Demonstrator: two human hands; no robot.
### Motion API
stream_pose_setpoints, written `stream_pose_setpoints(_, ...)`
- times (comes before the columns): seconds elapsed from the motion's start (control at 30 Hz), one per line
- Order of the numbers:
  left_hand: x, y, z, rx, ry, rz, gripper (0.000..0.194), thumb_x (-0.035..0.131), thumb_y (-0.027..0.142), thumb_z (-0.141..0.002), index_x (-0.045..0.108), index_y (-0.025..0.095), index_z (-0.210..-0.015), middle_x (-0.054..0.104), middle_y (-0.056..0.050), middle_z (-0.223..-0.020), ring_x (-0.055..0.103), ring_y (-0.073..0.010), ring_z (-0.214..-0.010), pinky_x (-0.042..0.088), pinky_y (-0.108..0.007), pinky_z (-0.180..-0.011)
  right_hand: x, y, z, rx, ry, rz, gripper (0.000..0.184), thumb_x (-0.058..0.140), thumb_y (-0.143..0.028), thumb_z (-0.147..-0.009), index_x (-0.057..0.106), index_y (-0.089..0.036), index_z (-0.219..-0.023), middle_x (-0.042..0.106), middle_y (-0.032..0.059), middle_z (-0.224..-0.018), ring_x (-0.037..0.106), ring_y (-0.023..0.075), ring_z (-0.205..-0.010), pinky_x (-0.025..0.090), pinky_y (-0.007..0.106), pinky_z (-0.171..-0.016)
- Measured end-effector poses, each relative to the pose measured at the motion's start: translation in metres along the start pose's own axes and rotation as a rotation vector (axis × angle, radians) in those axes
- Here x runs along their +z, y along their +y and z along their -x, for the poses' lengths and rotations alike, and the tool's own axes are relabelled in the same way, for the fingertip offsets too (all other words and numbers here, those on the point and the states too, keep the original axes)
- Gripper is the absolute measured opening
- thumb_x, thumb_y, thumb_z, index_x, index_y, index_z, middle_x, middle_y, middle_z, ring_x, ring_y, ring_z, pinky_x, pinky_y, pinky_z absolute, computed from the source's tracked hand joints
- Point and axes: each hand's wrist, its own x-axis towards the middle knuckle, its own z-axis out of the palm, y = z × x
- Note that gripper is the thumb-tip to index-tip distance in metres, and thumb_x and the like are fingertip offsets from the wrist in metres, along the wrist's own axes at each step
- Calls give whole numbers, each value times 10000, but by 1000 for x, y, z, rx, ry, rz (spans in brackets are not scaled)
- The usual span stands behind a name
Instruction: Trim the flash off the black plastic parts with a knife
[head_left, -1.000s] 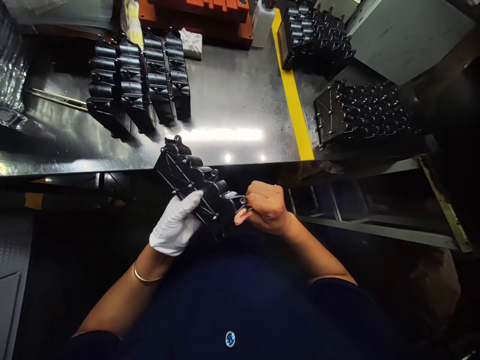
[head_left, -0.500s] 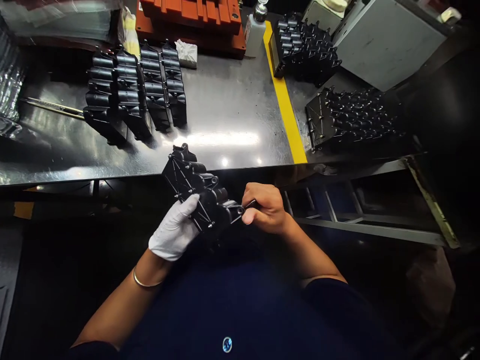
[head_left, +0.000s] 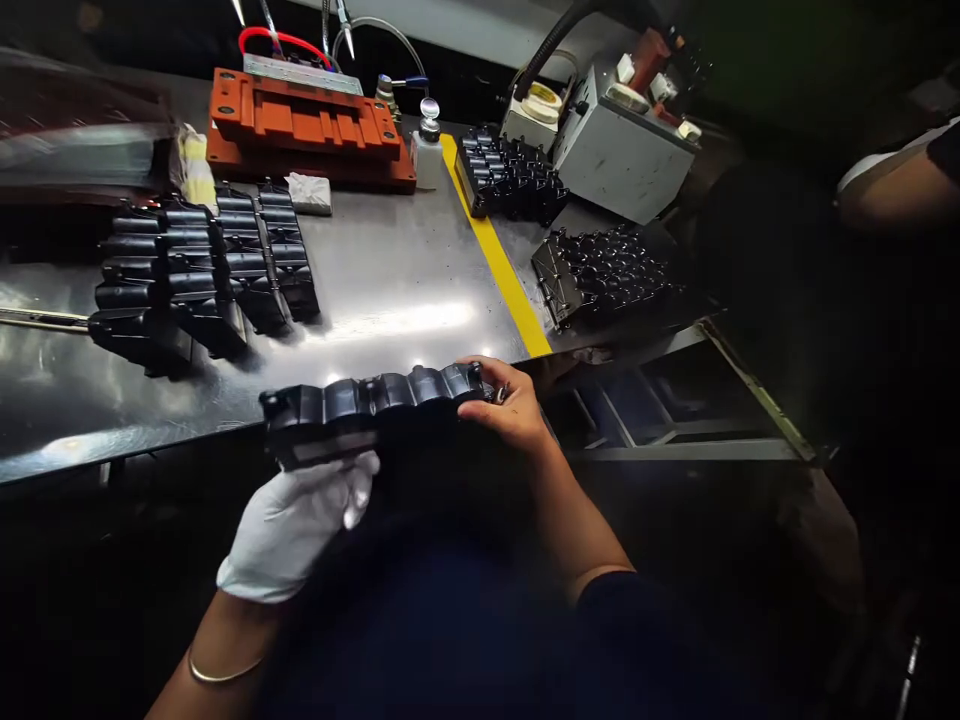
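Change over 1 s: the black moulded part (head_left: 371, 405), earlier tilted with its ribbed underside up, now lies level at frame centre, its scalloped edge facing the camera. The gloved left hand (head_left: 296, 530) shifts beneath its left end; the bare right hand (head_left: 510, 405) moves to its right end. Another person's arm (head_left: 892, 185) enters at upper right.

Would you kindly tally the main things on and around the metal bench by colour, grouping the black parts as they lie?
Black: 4, the held black part, row of parts, far stack, near stack
Orange: 1, the fixture block
White: 2, the glove on the left hand, the cloth
Yellow: 1, the floor-tape stripe
Total: 8
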Motion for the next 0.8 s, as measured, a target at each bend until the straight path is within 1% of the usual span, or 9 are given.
stream_pose_setpoints(0.1, 8, -1, 1, 121, 78, -40, 303, 823, 120, -646, 769, 231, -922, 750, -19, -1026, 670, -183, -911, 586, -244, -759, 15, 5, 7, 50, 59, -63, 541, 813, -567, -647, 722, -171, -1004, 725, 49, -906, 669, 190, -861, 541, 291, -748)
stream_pose_setpoints(0.17, 14, -5, 1, 113, 108, -41, 204, 832, 205, -682, 772, 244, -873, 760, -31, -1005, 677, -223, -995, 585, -307, -867, 29, 7, 12, 76, -30, -83, 553, 808, -563, -662, 718, -179, -1050, 723, 45, -901, 663, 184, -843, 539, 286, -724)
stream_pose_setpoints(0.27, 19, -12, 1, 97, 200, 22, 136, 862, 340, -655, 772, 277, -735, 774, -22, -881, 711, -241, -893, 598, -308, -811, 42, 4, 17, 55, -219, -100, 553, 757, -607, -705, 723, -178, -1051, 710, 51, -899, 647, 170, -813, 531, 286, -711)
stream_pose_setpoints(0.37, 16, -15, 5, 83, 188, 45, 181, 894, 388, -597, 780, 270, -673, 774, -27, -793, 722, -251, -805, 608, -313, -753, 43, 0, 14, 31, -234, -108, 394, 683, -548, -815, 726, -159, -851, 678, 43, -806, 619, 139, -740, 501, 267, -669)
stream_pose_setpoints(0.47, 11, -14, 7, 44, 115, 102, 157, 880, 361, -633, 796, 260, -719, 784, -25, -821, 730, -230, -820, 611, -277, -730, 41, -1, 7, -6, -227, -103, 330, 686, -447, -845, 671, -148, -703, 632, 16, -695, 571, 105, -651, 455, 236, -605)
stream_pose_setpoints(0.57, 9, -14, 6, -26, 67, 233, 248, 871, 300, -659, 799, 255, -892, 787, -15, -989, 731, -196, -900, 609, -228, -721, 42, -1, 5, -50, -285, -139, 354, 680, -456, -845, 640, -146, -678, 617, 4, -661, 538, 87, -592, 431, 223, -557)
stream_pose_setpoints(0.67, 12, -16, 4, -42, 121, 332, 296, 867, 256, -662, 781, 243, -945, 774, -20, -1071, 724, -191, -963, 611, -233, -781, 45, -3, 9, -154, -203, 4, 295, 655, -394, -874, 643, -158, -699, 636, 11, -670, 549, 96, -592, 442, 235, -559)
stream_pose_setpoints(0.77, 12, -15, 5, 48, 222, 319, 173, 824, 226, -722, 771, 222, -886, 778, -18, -1046, 703, -192, -1044, 590, -226, -853, 39, 0, 13, -370, -40, 324, 183, 612, -282, -902, 668, -179, -761, 682, 31, -719, 607, 126, -668, 480, 259, -633)
stream_pose_setpoints(0.8, 11, -14, 6, 73, 231, 298, 170, 814, 220, -736, 768, 220, -900, 776, -19, -1051, 689, -199, -1086, 577, -234, -894, 35, 2, 13, -392, -18, 435, 158, 611, -281, -903, 674, -185, -795, 691, 32, -731, 616, 130, -671, 479, 257, -635)
